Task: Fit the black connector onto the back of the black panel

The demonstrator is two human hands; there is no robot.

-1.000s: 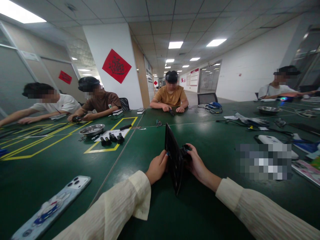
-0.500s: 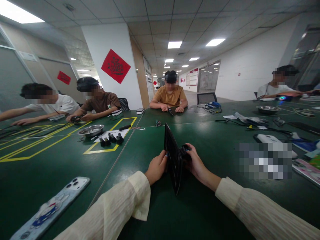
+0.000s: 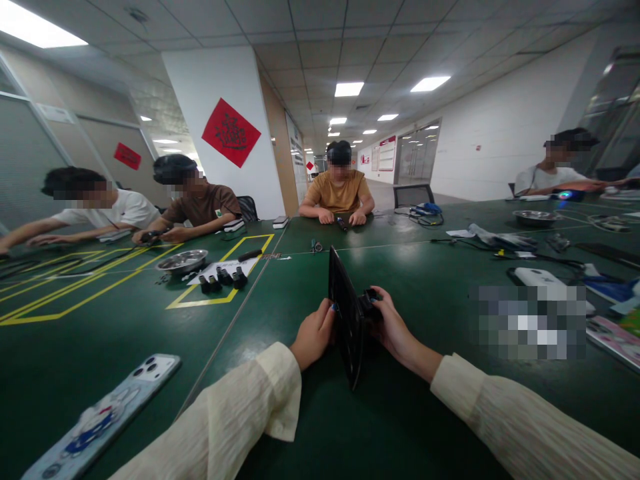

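Left along the near edge of the table (image 3: 280, 293) lies a phone (image 3: 103, 413); mid-edge, our left hand (image 3: 314, 337) grips a near-upright dark panel (image 3: 350, 327), our right hand (image 3: 395, 327) the black fitting (image 3: 369, 298) beside it. We seem to be working that fitting; the next move likely calls for steady grips.

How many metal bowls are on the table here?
2: one metal bowl left of the held black panel, the other bowl toward the right, farther back on the green table.
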